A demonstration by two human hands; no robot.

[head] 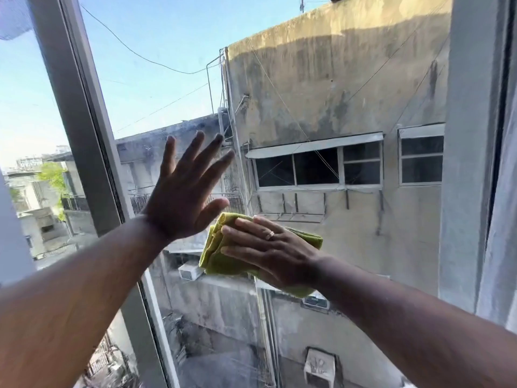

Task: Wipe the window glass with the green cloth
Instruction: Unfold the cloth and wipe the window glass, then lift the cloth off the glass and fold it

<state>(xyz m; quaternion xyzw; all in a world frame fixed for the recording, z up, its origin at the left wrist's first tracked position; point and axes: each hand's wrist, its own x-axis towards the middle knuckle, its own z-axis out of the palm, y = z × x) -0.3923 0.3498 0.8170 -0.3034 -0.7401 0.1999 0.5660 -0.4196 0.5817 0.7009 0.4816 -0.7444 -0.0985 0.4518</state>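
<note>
The window glass (321, 107) fills the middle of the view, dusty and streaked low down. My right hand (268, 252), with a ring on one finger, presses a folded green cloth (221, 259) flat against the pane at mid height. The cloth sticks out to the left of the hand and below it. My left hand (186, 191) lies just above and to the left, fingers spread, palm against the glass, holding nothing. Its thumb nearly touches the cloth's top edge.
A grey window frame post (84, 130) slants down the left side of the pane. Another frame upright (470, 152) and a pale curtain (503, 219) stand at the right. Outside are concrete buildings, wires and air-conditioner units.
</note>
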